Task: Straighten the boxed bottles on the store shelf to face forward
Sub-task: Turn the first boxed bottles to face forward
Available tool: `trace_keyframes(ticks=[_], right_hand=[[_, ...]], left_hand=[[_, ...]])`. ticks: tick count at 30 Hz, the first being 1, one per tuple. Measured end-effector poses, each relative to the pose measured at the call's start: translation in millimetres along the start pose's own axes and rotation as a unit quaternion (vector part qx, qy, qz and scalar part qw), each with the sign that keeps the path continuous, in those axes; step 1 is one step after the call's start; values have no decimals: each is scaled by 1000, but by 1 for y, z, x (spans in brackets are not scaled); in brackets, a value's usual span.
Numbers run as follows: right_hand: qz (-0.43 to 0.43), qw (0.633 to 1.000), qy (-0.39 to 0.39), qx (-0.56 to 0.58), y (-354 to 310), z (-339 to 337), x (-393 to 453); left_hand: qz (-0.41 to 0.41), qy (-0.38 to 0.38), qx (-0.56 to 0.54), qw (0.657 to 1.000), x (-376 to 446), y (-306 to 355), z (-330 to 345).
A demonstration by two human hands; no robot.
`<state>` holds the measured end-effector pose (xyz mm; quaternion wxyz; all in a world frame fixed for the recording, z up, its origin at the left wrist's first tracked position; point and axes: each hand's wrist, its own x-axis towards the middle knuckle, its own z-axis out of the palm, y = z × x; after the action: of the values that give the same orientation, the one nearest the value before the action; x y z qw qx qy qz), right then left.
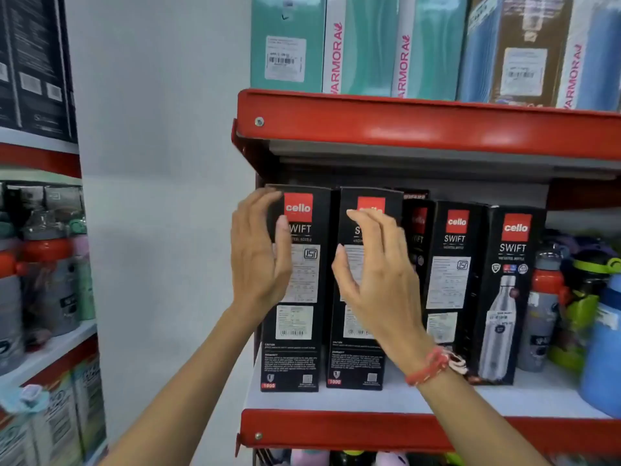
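Several tall black "cello SWIFT" bottle boxes stand in a row on the white shelf (437, 400). The leftmost box (304, 290) and the second box (356, 361) show their label-and-barcode sides. Further right, a fourth box (450, 264) also shows a label side, and the rightmost box (507, 297) shows a bottle picture. My left hand (258, 260) rests with spread fingers on the left edge of the leftmost box. My right hand (376, 274), fingers apart, hovers in front of the second box, hiding its middle. A red thread band circles my right wrist.
The red shelf lip (403, 428) runs along the front. Above, a red shelf (420, 126) carries teal and blue boxes. Loose bottles (551, 297) crowd the right end of the shelf. A second shelving unit with bottles (43, 264) stands at left, past a white wall.
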<state>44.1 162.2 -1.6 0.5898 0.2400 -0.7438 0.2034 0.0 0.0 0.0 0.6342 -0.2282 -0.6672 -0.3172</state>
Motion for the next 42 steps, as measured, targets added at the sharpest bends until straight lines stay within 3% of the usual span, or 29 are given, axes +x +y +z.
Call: trace_keyframes(ticks=[3, 6, 8, 11, 17, 24, 32, 37, 42], right_hand=[[102, 992, -47, 61, -17, 17, -23], [153, 978, -141, 22, -30, 41, -57], [175, 965, -197, 6, -39, 54, -73], [195, 949, -247, -5, -54, 67, -81], [237, 936, -260, -10, -65, 62, -70], [239, 942, -230, 51, -56, 48, -53], [248, 924, -224, 185, -45, 58, -32], [287, 918, -208, 175, -38, 68, -31], [291, 933, -208, 51, -37, 77, -37]], left_hand=[[-224, 3, -69, 972, -17, -13, 2], [-427, -97, -168, 883, -39, -31, 8], [-465, -176, -247, 831, -48, -43, 9], [-461, -244, -325, 789, -51, -47, 3], [-435, -257, -252, 826, -36, -47, -26], [-393, -250, -315, 827, -28, -43, -62], [-326, -204, -213, 898, -41, -35, -60], [-335, -182, -163, 910, -47, -31, -37], [-350, -156, -81, 920, -62, -21, -18]])
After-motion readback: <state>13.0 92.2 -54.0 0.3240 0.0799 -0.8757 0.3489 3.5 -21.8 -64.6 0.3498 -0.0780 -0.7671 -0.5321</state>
